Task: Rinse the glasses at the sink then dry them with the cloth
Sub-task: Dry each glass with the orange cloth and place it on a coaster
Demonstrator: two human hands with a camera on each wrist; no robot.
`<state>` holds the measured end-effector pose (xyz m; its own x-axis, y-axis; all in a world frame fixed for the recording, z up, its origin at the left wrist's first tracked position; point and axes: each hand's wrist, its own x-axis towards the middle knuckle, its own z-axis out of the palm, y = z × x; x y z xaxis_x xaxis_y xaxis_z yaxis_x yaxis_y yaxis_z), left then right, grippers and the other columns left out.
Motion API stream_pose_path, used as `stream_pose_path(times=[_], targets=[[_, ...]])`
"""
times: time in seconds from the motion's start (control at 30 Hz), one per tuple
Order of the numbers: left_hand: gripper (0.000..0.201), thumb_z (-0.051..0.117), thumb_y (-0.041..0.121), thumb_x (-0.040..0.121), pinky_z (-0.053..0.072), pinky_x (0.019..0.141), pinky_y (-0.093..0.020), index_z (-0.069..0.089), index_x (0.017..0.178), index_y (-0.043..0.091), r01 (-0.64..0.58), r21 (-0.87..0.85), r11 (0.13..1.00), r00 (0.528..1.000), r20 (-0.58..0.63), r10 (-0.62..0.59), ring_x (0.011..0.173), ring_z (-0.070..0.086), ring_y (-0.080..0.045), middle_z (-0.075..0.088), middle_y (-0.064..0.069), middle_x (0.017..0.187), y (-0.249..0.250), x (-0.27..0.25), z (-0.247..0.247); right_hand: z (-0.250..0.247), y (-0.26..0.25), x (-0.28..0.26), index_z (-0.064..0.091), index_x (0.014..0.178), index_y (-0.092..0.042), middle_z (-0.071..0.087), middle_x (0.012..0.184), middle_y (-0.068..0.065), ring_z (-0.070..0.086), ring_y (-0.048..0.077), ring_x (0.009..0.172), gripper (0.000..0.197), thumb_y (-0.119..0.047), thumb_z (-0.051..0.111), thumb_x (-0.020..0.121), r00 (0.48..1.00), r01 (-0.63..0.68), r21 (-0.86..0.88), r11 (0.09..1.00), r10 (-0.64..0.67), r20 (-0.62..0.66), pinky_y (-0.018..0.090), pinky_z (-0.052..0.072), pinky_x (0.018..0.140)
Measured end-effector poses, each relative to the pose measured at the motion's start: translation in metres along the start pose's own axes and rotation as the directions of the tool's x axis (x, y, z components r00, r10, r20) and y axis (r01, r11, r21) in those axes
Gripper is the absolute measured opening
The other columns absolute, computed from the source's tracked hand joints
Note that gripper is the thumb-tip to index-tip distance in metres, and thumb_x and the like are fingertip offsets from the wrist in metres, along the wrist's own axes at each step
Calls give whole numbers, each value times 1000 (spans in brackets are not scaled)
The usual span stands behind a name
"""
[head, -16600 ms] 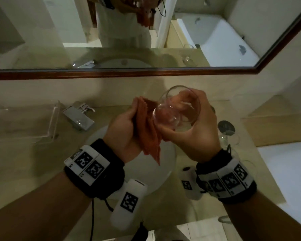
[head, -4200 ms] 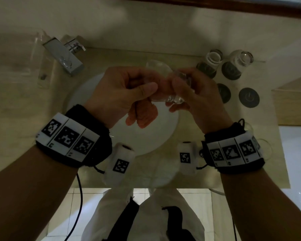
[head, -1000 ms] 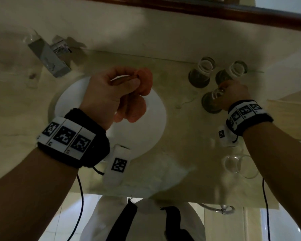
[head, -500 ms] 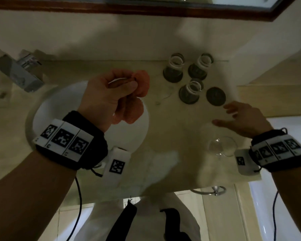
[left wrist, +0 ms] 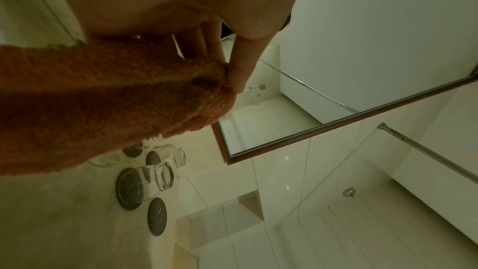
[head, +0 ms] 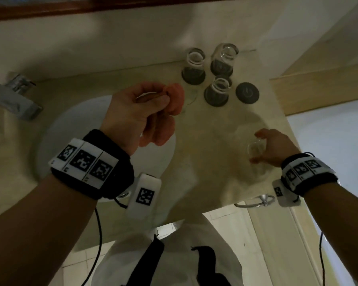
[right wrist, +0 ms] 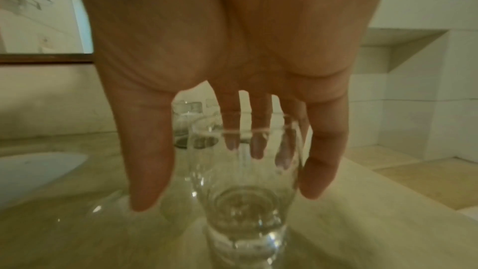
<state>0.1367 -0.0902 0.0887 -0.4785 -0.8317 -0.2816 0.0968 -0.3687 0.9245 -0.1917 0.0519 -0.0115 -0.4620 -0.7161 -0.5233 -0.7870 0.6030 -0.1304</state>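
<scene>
Orange cloth (head: 170, 112) is bunched in the left hand (head: 132, 112), thumb and fingers curled on it, above the sink's (head: 70, 129) right edge. Right hand (head: 275, 147) reaches over an upright glass (right wrist: 245, 171) on the near right of the counter (head: 211, 145), fingers straight around its rim; grip contact cannot be confirmed. Three glasses (head: 216, 90) stand inverted on dark coasters (head: 247, 92) far right.

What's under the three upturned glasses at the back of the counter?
Each upturned glass stands on a dark round coaster. A fourth coaster beside them is bare. The coaster tops under the glasses are too dim to read.
</scene>
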Motion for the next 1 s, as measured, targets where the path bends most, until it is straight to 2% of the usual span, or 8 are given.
stream_pose_path(times=[0.2,0.33,0.47,0.57,0.7,0.77,0.83,1.0], targets=[[25,67,10,89,40,66,-51,63,113,2,30,27,999,996,-82,-28,87,57,-58,75,-14,92,-7,-9,-15,17,-21,-10,53,126,-17,63,122,11,60,32,111,77,-32,92,61,990,-9,122,992,27,-140,40,50,91],[35,64,10,91,37,49,-39,58,121,-7,19,56,998,998,-53,-16,74,52,-70,69,-31,106,-1,-14,-27,19,-71,-25,50,122,-20,60,119,4,62,26,101,78,-35,93,59,966,137,300,944,-61,-250,35,51,81],[35,63,9,93,25,39,-37,56,121,-10,-24,57,998,998,-65,28,68,47,-74,70,-31,102,9,-17,-38,8,-133,-43,54,120,-29,56,115,0,61,18,90,71,-38,92,60,909,360,423,832,-210,-360,20,48,68],[45,64,18,88,28,38,-35,55,121,-11,-63,72,995,996,-62,68,69,49,-74,68,-34,105,13,-17,-47,-7,-177,-56,48,127,-34,58,113,-7,61,14,94,81,-40,91,58,869,483,524,701,-312,-383,26,53,73],[45,68,20,84,42,42,-28,59,120,-5,-91,73,993,986,-131,100,61,68,-39,70,-28,104,20,-21,-57,-20,-223,-68,43,133,-23,59,115,-8,60,9,94,89,-34,90,58,814,581,594,556,-410,-412,21,52,72],[30,70,12,86,48,45,-23,64,113,1,-121,74,990,975,-178,133,57,67,-17,73,-15,92,23,-25,-60,-20,-240,-73,46,132,-17,59,115,-8,59,5,93,83,-25,91,62,796,599,637,485,-445,-410,18,54,72],[14,66,5,91,52,48,-24,65,103,12,-153,83,985,967,-194,167,60,68,-12,74,-1,83,27,-29,-62,-19,-249,-74,49,129,-14,59,117,-6,59,3,94,77,-17,90,64,791,590,693,413,-466,-396,17,53,71],[10,65,5,92,54,40,-51,66,97,14,-290,215,933,938,-130,322,59,66,-46,77,-9,90,39,-44,-61,-17,-258,-73,45,128,-14,56,123,-9,64,4,107,78,-10,91,65,771,559,754,345,-551,-320,21,57,80]])
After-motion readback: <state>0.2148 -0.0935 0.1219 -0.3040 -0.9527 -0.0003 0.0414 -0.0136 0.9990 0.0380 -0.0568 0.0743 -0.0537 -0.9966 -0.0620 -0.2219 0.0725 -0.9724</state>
